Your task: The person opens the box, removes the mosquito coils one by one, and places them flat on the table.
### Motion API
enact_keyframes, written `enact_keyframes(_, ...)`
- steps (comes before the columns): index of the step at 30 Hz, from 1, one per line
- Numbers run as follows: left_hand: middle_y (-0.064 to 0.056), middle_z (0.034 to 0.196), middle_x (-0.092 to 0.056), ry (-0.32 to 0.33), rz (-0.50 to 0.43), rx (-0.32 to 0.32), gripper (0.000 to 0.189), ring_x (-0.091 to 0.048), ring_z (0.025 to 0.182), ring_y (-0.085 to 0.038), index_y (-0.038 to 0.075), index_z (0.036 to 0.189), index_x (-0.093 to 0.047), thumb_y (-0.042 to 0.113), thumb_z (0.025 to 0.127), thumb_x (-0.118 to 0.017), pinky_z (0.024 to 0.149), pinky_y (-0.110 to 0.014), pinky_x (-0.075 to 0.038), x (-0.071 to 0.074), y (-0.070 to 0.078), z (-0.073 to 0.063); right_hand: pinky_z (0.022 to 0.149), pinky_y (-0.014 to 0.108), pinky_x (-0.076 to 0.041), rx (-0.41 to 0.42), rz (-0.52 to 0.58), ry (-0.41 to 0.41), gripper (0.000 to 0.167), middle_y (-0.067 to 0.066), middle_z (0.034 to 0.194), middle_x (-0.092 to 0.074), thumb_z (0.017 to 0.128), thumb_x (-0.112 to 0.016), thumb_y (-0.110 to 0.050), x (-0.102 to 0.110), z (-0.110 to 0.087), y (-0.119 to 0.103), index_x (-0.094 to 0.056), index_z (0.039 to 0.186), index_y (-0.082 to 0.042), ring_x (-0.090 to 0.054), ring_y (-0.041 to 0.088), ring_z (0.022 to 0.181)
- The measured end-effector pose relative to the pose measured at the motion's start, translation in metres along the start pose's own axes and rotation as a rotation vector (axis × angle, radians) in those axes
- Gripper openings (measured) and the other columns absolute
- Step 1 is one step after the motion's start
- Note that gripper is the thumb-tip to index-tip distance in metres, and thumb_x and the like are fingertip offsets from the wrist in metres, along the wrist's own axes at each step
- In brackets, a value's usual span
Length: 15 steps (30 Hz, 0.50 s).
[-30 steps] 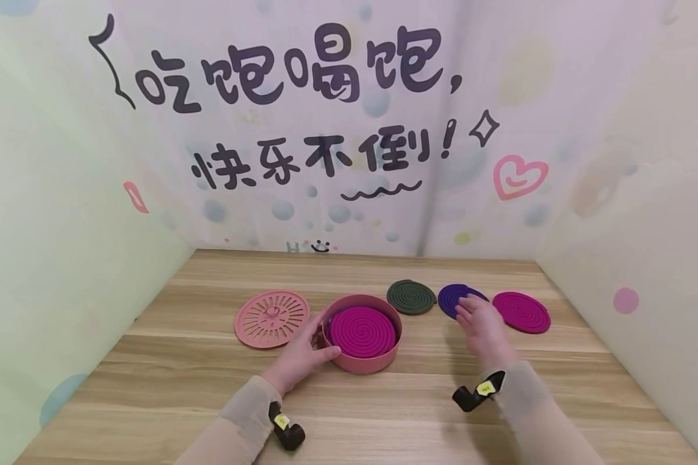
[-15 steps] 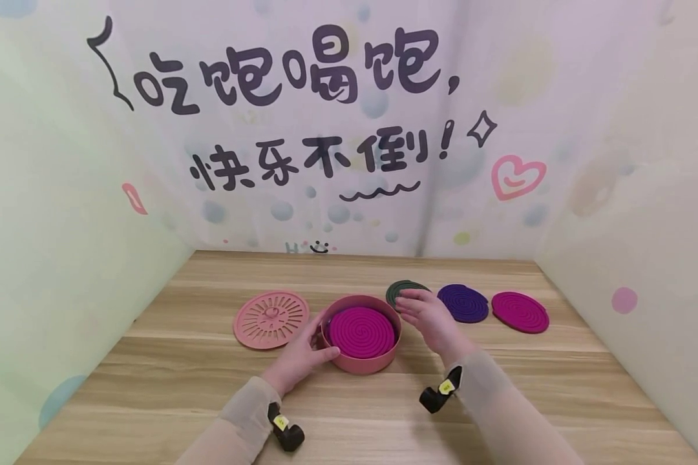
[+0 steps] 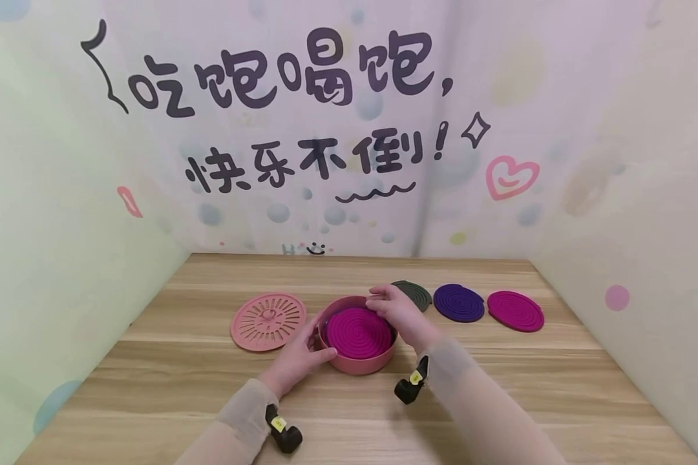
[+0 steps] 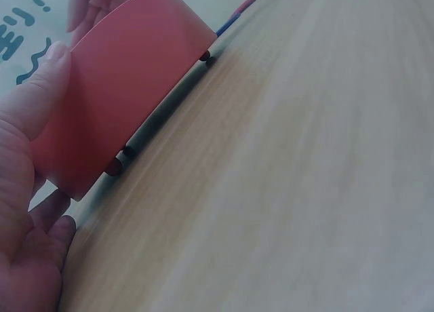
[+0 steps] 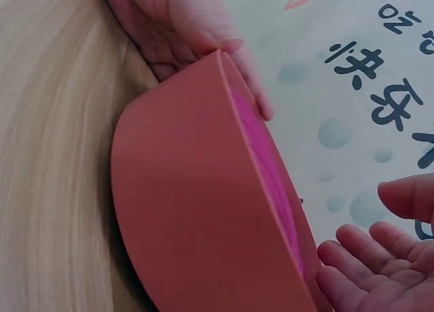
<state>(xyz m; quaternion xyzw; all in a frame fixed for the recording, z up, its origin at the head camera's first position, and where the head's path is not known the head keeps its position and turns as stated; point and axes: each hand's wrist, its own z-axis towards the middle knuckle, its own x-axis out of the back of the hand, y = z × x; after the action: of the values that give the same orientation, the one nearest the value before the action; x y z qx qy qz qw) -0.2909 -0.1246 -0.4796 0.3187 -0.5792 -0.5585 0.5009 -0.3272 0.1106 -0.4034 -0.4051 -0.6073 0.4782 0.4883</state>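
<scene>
In the head view a round pink mosquito coil box (image 3: 363, 365) stands on the table. A magenta mosquito coil (image 3: 359, 332) lies in it, with a bit of dark blue showing at its edge. My left hand (image 3: 296, 358) holds the box's left side, thumb at the front rim; the left wrist view shows the thumb on the pink wall (image 4: 129, 74). My right hand (image 3: 404, 316) is over the right rim, fingers loosely bent and thumb apart. In the right wrist view those fingers (image 5: 366, 258) are beside the rim with nothing held; whether they touch it I cannot tell.
A pink slotted lid (image 3: 269, 321) lies left of the box. To the right, a dark green coil (image 3: 417, 296), partly behind my right hand, a dark blue coil (image 3: 459, 303) and another magenta coil (image 3: 516, 311) lie in a row. Printed curtain walls (image 3: 349, 226) enclose the wooden table (image 3: 209, 413).
My right hand has moved left from above the blue coil, past the green one, to the right rim of the box. My left hand has stayed on the box.
</scene>
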Motion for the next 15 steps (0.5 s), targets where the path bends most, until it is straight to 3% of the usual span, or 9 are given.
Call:
enact_keyframes(5, -0.012, 0.151, -0.035, 0.0, 0.007, -0.002, 0.085, -0.033, 0.138, -0.03, 0.017, 0.152, -0.029, 0.025, 0.082, -0.077, 0.113, -0.047, -0.026, 0.0006, -0.0006, -0.0006, 0.101, 0.045, -0.042, 0.013, -0.097, 0.003, 0.04, 0.015, 0.125, -0.059, 0.094, -0.06, -0.014, -0.0061, 0.0031, 0.0033, -0.05, 0.13, 0.001, -0.055, 0.029, 0.115)
enact_keyframes(15, -0.01, 0.149, -0.039, 0.015, 0.013, -0.007, 0.082, -0.036, 0.136, -0.028, 0.018, 0.151, -0.032, 0.019, 0.082, -0.077, 0.113, -0.047, -0.027, 0.0009, -0.001, -0.0004, 0.096, 0.044, -0.046, 0.004, -0.172, 0.014, 0.039, 0.014, 0.119, -0.059, 0.092, -0.061, -0.013, -0.0097, 0.0028, 0.0043, -0.053, 0.128, 0.0, -0.057, 0.028, 0.11)
